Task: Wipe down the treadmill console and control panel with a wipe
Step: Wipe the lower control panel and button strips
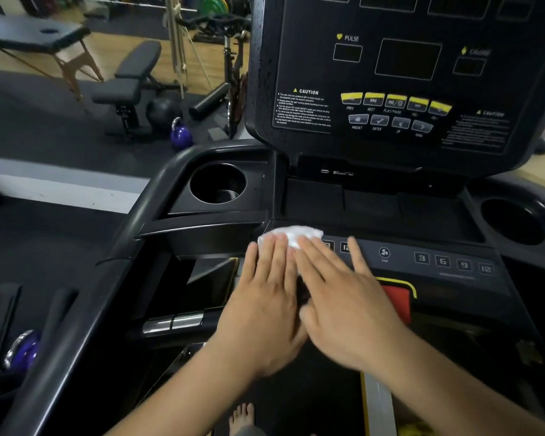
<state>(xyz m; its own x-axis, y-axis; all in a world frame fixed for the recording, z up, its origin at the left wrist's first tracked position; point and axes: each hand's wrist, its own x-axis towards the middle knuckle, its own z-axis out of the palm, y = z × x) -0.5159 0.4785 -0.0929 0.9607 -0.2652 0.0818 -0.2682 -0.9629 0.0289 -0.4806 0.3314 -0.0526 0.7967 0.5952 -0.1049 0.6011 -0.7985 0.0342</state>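
The left hand [265,297] and right hand [343,297] lie side by side at the left end of the control panel [403,272], and bare panel runs right past the fan key [384,252] to its right edge. Both are flat, fingers straight, gripping nothing. Their fingertips press the white wipe [296,236], which bulges out just beyond them at the panel's far edge. Farther off are a cup holder [217,184] and the upright console [406,73].

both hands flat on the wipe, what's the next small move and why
Probably slide the wipe right along the lower button strip, over the fan button and the number keys. The left hand and right hand press it flat at the strip's left end, so those buttons lie next in its path.
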